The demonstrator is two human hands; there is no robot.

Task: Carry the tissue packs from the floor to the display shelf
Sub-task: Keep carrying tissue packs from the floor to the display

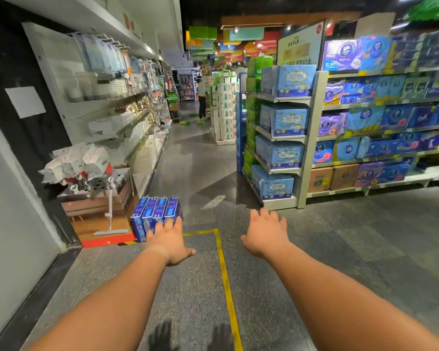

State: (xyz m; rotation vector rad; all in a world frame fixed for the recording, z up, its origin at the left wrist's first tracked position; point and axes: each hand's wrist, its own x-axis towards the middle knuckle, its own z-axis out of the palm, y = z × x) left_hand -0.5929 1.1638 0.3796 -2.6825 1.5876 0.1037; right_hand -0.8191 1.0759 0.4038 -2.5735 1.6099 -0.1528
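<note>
Several dark blue tissue packs [155,215] stand upright in a row on the grey floor, left of centre. My left hand [169,241] stretches forward with straight fingers, its fingertips overlapping the near edge of the packs; real contact cannot be told. My right hand [265,231] is held out over bare floor to the right, fingers spread, holding nothing. The display shelf [312,127] with blue tissue packs rises at the right.
A cardboard box [96,206] of crumpled packaging and a white mop stand left of the packs. Yellow floor tape [224,274] runs between my arms. A wall shelf lines the left side. A person [201,97] stands far down the aisle.
</note>
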